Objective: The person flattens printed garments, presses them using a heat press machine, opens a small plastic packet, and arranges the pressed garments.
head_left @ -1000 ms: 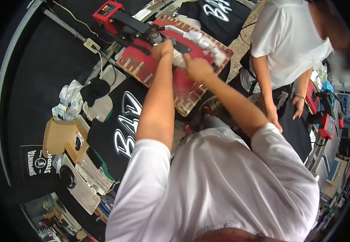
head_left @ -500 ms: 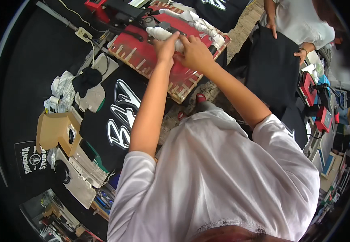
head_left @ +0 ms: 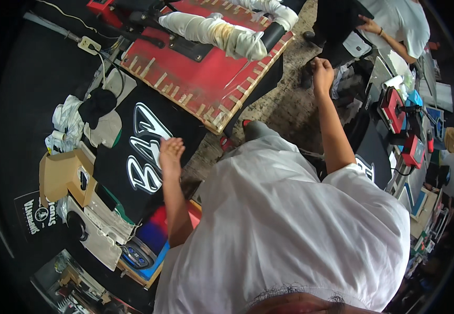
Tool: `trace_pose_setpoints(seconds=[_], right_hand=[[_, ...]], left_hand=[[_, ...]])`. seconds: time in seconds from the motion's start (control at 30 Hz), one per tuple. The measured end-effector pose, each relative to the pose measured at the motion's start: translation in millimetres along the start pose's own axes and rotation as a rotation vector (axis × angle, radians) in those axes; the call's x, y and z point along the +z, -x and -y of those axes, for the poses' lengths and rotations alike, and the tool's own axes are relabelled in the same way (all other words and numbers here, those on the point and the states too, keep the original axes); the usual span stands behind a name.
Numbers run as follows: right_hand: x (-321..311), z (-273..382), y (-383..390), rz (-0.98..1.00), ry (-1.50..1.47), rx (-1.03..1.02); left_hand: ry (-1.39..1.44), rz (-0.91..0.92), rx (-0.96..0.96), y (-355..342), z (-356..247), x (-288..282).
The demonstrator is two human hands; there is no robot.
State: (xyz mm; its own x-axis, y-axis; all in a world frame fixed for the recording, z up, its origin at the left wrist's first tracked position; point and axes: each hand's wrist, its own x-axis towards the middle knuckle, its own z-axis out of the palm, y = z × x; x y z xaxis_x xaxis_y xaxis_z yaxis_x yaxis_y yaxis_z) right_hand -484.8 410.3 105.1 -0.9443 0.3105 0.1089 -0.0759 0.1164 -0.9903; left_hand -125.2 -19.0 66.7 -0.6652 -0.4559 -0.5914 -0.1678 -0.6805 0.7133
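My L hand (head_left: 171,157) is hanging loosely open, fingers out, holding nothing visible. It's overlapping the white lettering's R edge in view; can't tell if it's touching. The black tee (head_left: 113,149) under it is lying flat, lettering up, prob. b/c folds would be creasing the print. To its L, the open cardboard box (head_left: 54,175) is sitting off to the side, prob. leaving the cloth clear. My R hand (head_left: 322,76) is curling half closed over the floor, R of the press, apart from it; no item's showing, but can't tell if anything tiny's inside. Ahead, the red press (head_left: 198,78) is standing beyond the tee, w/ tan tape strips lining its edge, prob. for keeping a cover put. Its handle (head_left: 216,34) is wearing a white cloth wrap, maybe for grip or heat; neither hand's gripping it. Further R, a co-worker (head_left: 394,23) is holding up dark cloth (head_left: 339,18), apart from my fingers.
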Motion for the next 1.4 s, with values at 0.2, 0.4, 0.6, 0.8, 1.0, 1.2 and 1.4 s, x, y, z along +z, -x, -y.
trace_pose_setpoints(seconds=[0.2, 0.4, 0.6, 0.8, 1.0, 1.2, 1.4], right_hand=[[38, -65, -11, 0.220, 0.474, -0.076], [79, -90, -58, 0.430, 0.750, -0.321], [70, -99, -98, 0.746, 0.883, -0.273], [51, -39, -92, 0.645, 0.763, -0.321], [-10, -22, -96, 0.862, 0.841, -0.405], [-118, -76, -36, 1.481, 1.064, -0.361], [-20, -66, -40, 2.452, 0.934, 0.109]], left_hand=[[0.218, 0.208, -0.381, -18, 96, 56], [0.617, 0.471, -0.354, -32, 130, 64], [0.675, 0.233, -0.486, -1, 117, 115], [0.731, 0.148, -0.238, -6, 147, 133], [0.674, 0.140, 0.000, 30, 129, 97], [0.591, -0.039, 0.052, 80, 150, 76], [0.536, -0.253, 0.155, 87, 160, 79]])
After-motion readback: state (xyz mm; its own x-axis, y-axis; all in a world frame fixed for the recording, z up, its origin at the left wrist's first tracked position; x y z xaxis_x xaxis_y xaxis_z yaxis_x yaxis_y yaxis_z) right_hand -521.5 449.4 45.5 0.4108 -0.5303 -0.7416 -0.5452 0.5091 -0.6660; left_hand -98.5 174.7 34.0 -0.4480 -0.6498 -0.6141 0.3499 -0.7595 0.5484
